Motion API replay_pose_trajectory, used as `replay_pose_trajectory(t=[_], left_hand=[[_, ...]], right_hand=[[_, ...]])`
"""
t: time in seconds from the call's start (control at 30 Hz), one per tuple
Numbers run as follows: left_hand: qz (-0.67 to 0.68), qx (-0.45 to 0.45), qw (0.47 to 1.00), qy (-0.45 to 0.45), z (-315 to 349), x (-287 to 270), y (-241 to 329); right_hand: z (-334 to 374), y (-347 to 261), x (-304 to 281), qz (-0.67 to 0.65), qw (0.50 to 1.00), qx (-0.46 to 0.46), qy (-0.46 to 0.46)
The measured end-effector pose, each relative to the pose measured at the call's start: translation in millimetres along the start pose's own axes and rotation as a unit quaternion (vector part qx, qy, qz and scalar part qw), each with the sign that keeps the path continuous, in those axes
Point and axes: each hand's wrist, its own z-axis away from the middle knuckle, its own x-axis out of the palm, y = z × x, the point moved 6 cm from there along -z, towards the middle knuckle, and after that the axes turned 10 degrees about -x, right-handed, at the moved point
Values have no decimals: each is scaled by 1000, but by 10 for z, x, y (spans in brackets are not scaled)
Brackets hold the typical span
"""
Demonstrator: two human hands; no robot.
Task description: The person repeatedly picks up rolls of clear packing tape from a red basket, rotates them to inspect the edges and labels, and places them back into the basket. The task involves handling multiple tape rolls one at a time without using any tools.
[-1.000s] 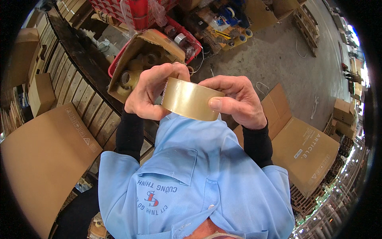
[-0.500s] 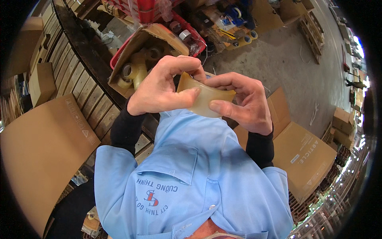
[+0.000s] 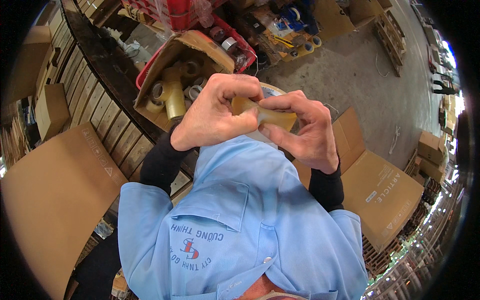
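A roll of yellowish packing tape (image 3: 281, 120) is held up in front of my chest, between both hands. My left hand (image 3: 215, 111) is closed on its left side, with thumb and forefinger pinching near the middle. My right hand (image 3: 311, 131) is closed on the right side, its thumb and fingertips almost touching the left thumb. Fingers cover much of the roll, and I cannot make out whether a loose tape end is pinched between them. Beyond my left wrist, a cardboard box (image 3: 215, 46) holds several tape rolls (image 3: 174, 100).
A red crate (image 3: 182, 16) stands past the box. Slatted wooden rollers (image 3: 95, 92) curve along the left, beside a large cardboard sheet (image 3: 55, 195). An open carton (image 3: 382, 192) lies to the right. Tools and tape cover a low surface (image 3: 287, 37) farther off. A pallet (image 3: 389, 42) leans beyond it.
My hands have drawn closer together, the left one moving slightly right. The tape roll has tilted, and less of its pale face shows. More tape rolls are visible in the box.
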Motion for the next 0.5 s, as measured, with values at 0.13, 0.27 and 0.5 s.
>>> replay_pose_trajectory(t=[0.13,0.27,0.5], left_hand=[[29,12,999,3,-3,5,-19],[20,35,999,-2,3,-14,-13],[-6,66,998,5,25,-47,39]], right_hand=[[4,14,-3,10,1000,-1,7],[8,0,16,25,999,-9,21],[-6,-50,36,36,998,-43,36]])
